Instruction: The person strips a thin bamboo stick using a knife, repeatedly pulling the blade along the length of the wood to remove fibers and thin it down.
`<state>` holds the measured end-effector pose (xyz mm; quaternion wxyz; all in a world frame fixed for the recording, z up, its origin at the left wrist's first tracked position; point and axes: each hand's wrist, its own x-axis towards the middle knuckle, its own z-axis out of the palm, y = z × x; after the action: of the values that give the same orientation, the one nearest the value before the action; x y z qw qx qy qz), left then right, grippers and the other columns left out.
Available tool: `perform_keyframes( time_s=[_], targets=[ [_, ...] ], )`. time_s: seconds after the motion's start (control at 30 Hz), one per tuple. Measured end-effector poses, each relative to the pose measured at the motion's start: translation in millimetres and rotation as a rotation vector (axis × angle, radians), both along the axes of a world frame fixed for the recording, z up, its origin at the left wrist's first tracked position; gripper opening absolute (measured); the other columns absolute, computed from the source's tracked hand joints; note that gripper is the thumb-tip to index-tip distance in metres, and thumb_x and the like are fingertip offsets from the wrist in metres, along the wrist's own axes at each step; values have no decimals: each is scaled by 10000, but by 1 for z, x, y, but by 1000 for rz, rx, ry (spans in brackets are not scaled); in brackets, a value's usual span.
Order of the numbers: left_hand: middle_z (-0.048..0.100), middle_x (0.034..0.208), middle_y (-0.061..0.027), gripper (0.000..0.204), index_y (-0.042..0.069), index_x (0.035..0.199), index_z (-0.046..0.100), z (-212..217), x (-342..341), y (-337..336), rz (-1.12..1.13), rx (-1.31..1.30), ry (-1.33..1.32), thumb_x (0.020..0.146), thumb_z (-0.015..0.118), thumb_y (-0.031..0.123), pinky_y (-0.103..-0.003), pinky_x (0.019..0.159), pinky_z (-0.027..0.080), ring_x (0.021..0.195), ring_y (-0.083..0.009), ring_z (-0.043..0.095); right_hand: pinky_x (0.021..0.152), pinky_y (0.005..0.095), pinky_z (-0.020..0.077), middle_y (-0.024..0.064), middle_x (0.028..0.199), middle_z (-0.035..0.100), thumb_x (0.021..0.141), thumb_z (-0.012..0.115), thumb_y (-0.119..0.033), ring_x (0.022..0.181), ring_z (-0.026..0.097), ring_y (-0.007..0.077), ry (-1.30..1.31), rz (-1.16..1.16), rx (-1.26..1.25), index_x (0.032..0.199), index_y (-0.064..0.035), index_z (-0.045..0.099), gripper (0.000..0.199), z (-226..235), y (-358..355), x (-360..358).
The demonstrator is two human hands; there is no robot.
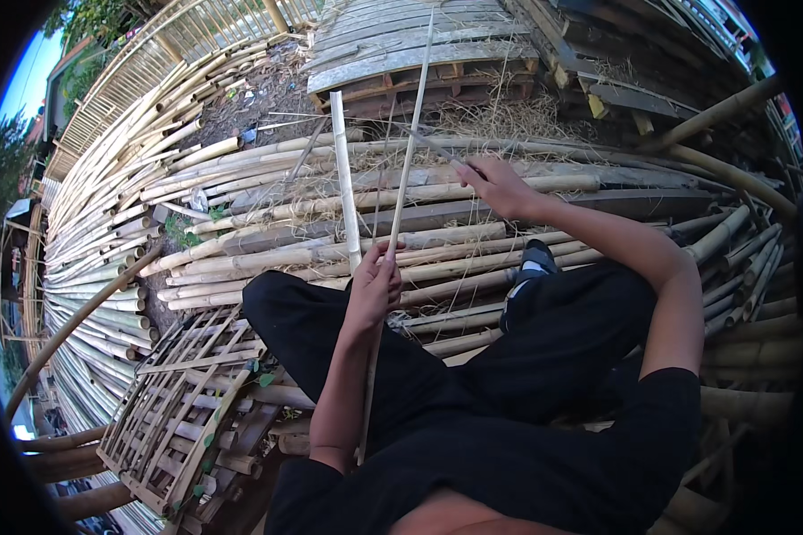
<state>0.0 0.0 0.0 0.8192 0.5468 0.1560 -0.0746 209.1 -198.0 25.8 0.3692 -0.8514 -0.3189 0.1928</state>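
My left hand (376, 287) is closed round a long, thin bamboo strip (409, 156). The strip slants up and away past the pallet, and its lower end runs back along my left forearm. In my right hand (501, 189) is a knife (435, 148), gripped by its handle, with the blade pointing left. The blade's tip meets or overlaps the strip; whether it cuts in cannot be made out. Just left of the held strip, a wider pale split bamboo piece (345, 169) stands tilted, its lower end hidden behind my left hand.
Bamboo poles (268, 212) lie in rows across the ground before me, with more stacked at left. A wooden pallet (393, 55) lies at the far side beside fibrous shavings (517, 116). A slatted bamboo frame (183, 401) rests at lower left. Stacked timber (633, 80) stands far right.
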Motion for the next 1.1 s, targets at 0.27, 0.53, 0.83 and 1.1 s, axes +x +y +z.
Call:
perform_keyframes(
  time_s=[0.27, 0.53, 0.83, 1.1],
  targets=[
    [256, 580, 66, 225, 55, 1162, 485, 1, 12, -2, 0, -119, -22, 1012, 429, 212, -193, 371, 171, 420, -21, 216, 615, 521, 391, 226, 638, 525, 997, 383, -355, 648, 533, 436, -117, 318, -183, 900, -24, 479, 357, 10, 21, -43],
    [244, 571, 61, 230, 37, 1162, 496, -17, 9, -9, 26, -185, -6, 1004, 445, 197, -200, 370, 175, 406, -27, 220, 574, 542, 388, 218, 650, 550, 986, 409, -347, 643, 546, 438, -224, 415, -233, 907, -33, 495, 335, -12, 25, -48],
    [251, 569, 66, 224, 48, 1143, 506, -20, 5, -12, -2, -190, 5, 1008, 442, 215, -198, 378, 183, 413, -21, 227, 660, 519, 421, 244, 717, 582, 991, 379, -370, 727, 565, 451, -290, -81, -234, 943, -18, 547, 393, -25, -15, 43],
    [250, 560, 80, 240, 62, 1168, 510, -28, 12, -17, 2, -105, 4, 1011, 440, 229, -198, 382, 175, 413, -20, 216, 658, 517, 416, 243, 722, 579, 988, 388, -349, 715, 564, 447, -268, 234, -230, 965, -24, 533, 357, -11, -6, -1]
  ],
)
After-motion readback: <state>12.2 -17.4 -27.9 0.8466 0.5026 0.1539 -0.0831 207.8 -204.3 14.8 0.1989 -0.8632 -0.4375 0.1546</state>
